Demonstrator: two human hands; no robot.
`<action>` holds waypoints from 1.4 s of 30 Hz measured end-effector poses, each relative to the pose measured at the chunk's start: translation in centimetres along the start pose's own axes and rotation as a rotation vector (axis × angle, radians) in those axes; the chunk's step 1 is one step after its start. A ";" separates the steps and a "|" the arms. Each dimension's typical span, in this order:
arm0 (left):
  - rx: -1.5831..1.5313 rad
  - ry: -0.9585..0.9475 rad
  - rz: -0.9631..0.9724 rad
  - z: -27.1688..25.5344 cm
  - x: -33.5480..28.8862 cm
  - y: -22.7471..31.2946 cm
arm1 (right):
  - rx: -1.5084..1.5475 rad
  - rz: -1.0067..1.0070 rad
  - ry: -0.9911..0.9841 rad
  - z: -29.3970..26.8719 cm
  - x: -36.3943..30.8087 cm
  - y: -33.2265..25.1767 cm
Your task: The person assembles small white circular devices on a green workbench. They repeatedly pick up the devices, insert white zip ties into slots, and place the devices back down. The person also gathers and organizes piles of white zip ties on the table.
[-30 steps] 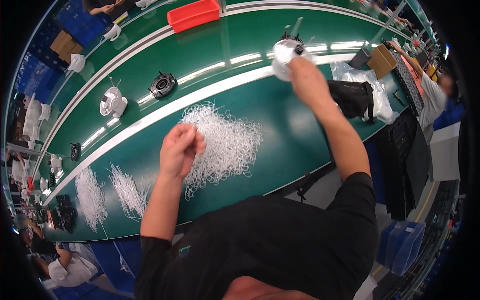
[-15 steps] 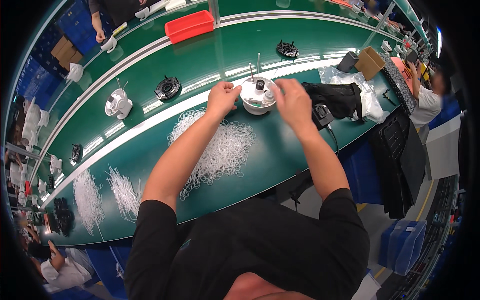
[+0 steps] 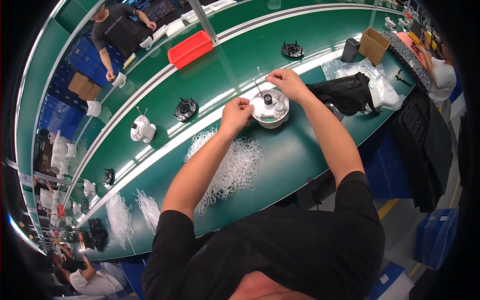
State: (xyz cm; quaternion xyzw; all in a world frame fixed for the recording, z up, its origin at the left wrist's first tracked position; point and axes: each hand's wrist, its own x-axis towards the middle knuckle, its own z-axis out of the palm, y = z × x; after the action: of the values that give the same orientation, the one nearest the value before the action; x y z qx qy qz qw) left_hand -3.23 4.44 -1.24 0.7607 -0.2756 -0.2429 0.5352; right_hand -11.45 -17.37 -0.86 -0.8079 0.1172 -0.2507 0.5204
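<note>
A round white camera housing (image 3: 270, 121) stands on the green bench, its inside facing up. A black lens barrel (image 3: 268, 99) and small white parts show within it. Two thin rods (image 3: 258, 86) rise from its far side. My left hand (image 3: 236, 117) is at the left rim, thumb and fingers closed on the edge. Beyond the housing's far rim, beside the rods, my right hand (image 3: 288, 84) is held in a pinch. Whatever lies between those fingertips is too small to make out. Close by on the near left spreads a heap of clear-white looped ties (image 3: 232, 162).
Black round bases (image 3: 185, 109) and another white housing (image 3: 143, 129) sit along the bench's far strip. A red bin (image 3: 190, 50) stands beyond. To the right lie a black mesh bag (image 3: 345, 94), plastic bags and a cardboard box (image 3: 373, 45). A co-worker (image 3: 120, 30) stands across.
My right hand has gone from the housing's right rim to its far side, near the rods. My left hand stays at the left rim. The whole view has shifted.
</note>
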 end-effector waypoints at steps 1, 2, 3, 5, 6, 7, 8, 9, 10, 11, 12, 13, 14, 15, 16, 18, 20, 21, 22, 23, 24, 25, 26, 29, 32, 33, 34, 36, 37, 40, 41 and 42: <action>0.007 -0.005 -0.005 -0.1 0.0 0.1 | 0.081 0.011 0.000 0.4 0.1 -0.3; 0.010 -0.009 0.001 0.1 0.1 0.3 | 0.148 0.024 0.001 0.4 0.3 -0.6; 0.011 -0.018 0.000 0.3 0.1 0.4 | 0.216 0.037 0.000 0.3 0.3 -0.8; 0.008 -0.032 -0.001 0.5 0.0 0.4 | 0.205 0.084 -0.051 0.4 0.5 -0.5; 0.003 -0.031 0.002 0.7 0.1 0.4 | 0.195 0.110 -0.051 0.4 0.6 -0.4; 0.013 -0.035 0.003 0.8 0.0 0.4 | 0.185 0.136 -0.051 0.3 0.6 -0.3; 0.020 -0.034 0.002 0.8 0.0 0.3 | 0.227 0.132 -0.123 0.2 0.5 -0.6; 0.028 -0.033 0.000 0.8 0.0 0.3 | 0.249 0.112 -0.175 0.2 0.6 -0.6; 0.024 -0.035 0.003 0.7 0.2 0.2 | 0.271 0.093 -0.227 0.3 0.7 -0.7; 0.025 -0.039 0.003 0.7 0.1 0.3 | 0.290 0.075 -0.280 0.2 0.7 -0.8; 0.026 -0.042 0.004 0.7 0.1 0.4 | 0.288 0.070 -0.329 0.1 0.9 -0.8; 0.028 -0.044 0.004 0.7 0.0 0.4 | 0.238 0.052 -0.369 0.0 1.1 -0.5; 0.028 -0.038 0.005 0.7 0.0 0.3 | 0.187 0.034 -0.413 0.0 1.3 -0.2; 0.028 -0.032 0.005 0.8 0.0 0.2 | 0.136 0.015 -0.456 0.0 1.6 0.1; 0.028 -0.027 0.006 0.9 0.1 0.2 | 0.108 0.020 -0.465 -0.1 1.8 0.3; 0.015 -0.026 -0.001 0.8 -0.1 0.3 | 0.084 0.039 -0.470 0.0 1.8 -0.1; -0.003 -0.033 -0.013 0.8 -0.2 0.4 | 0.068 0.054 -0.482 0.1 1.9 -0.2; -0.014 -0.039 -0.020 0.8 -0.2 0.5 | 0.063 0.061 -0.491 0.1 2.2 -0.1; -0.026 -0.046 -0.027 0.8 -0.3 0.5 | 0.058 0.067 -0.500 0.2 2.3 -0.1; -0.022 -0.053 -0.030 0.6 -0.3 0.6 | 0.098 0.081 -0.518 0.2 2.3 -0.4; -0.019 -0.061 -0.032 0.5 -0.4 0.6 | 0.136 0.095 -0.535 0.2 2.3 -0.8; -0.016 -0.070 -0.035 0.5 -0.4 0.5 | 0.175 0.110 -0.551 0.3 2.3 -1.0; -0.008 -0.072 -0.030 0.4 -0.4 0.4 | 0.204 0.106 -0.586 0.3 2.6 -0.8; 0.019 -0.082 -0.012 0.4 -0.3 0.5 | 0.277 0.105 -0.558 0.1 2.4 -0.6; -0.023 -0.048 0.020 -0.2 0.2 0.3 | 0.314 0.162 -0.490 0.6 2.1 -0.6; -0.051 -0.029 0.039 -0.5 0.6 0.3 | 0.283 0.149 -0.475 0.6 2.0 -0.8; -0.110 0.017 0.069 -0.9 1.2 0.5 | 0.251 0.136 -0.460 0.5 1.9 -1.0; -0.243 0.106 0.106 -1.2 2.3 1.0 | 0.169 0.113 -0.437 0.5 1.7 -1.5; -0.309 0.151 0.125 -1.3 2.7 1.2 | 0.119 0.103 -0.427 0.5 1.7 -1.7; -0.488 0.140 0.166 -1.1 3.5 1.7 | 0.040 0.095 -0.398 0.7 1.4 -2.4; -0.535 0.129 0.180 -0.8 3.7 1.9 | 0.026 0.098 -0.385 0.7 1.3 -2.5; -0.570 0.128 0.202 -0.5 3.6 2.1 | 0.001 0.084 -0.380 0.7 1.3 -2.5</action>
State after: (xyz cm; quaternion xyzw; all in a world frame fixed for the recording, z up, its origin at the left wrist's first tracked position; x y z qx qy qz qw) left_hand -0.61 1.71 0.64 0.5624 -0.2366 -0.2076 0.7646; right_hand -10.12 -16.32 1.50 -0.8349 0.0504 -0.0715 0.5434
